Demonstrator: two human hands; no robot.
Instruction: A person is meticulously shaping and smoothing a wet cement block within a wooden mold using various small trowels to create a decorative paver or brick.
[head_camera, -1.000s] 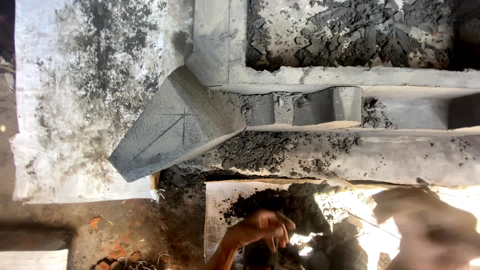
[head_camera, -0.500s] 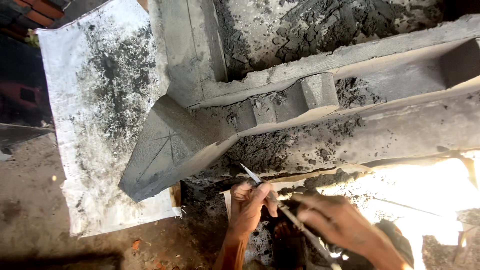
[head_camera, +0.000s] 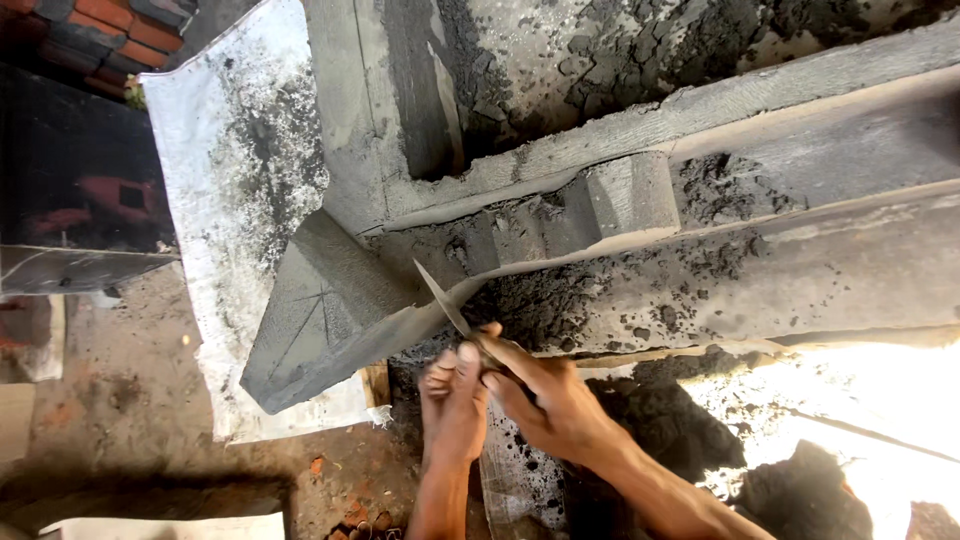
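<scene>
My right hand (head_camera: 548, 402) grips the handle of a small pointed trowel (head_camera: 441, 296). The blade tip rests on the edge of a grey cement moulding (head_camera: 610, 200), where it meets a wedge-shaped cement corner piece (head_camera: 320, 320). My left hand (head_camera: 452, 405) sits right beside the right one. Its fingers are curled and its thumb presses the tool's handle. Dark loose mortar (head_camera: 545, 300) lies on the ledge just beyond the blade.
A white, mortar-speckled slab (head_camera: 225, 190) runs along the left. More grey mortar (head_camera: 640, 50) fills the recess at the top. Red bricks (head_camera: 120, 20) show at the upper left. Below are reddish ground (head_camera: 140, 400), a dark mortar heap (head_camera: 800, 495) and a glaring sunlit patch (head_camera: 860, 400).
Both hands rose from the lower edge toward the moulding and came together on the trowel. The blade now touches the cement edge. The view shifted right and tilted.
</scene>
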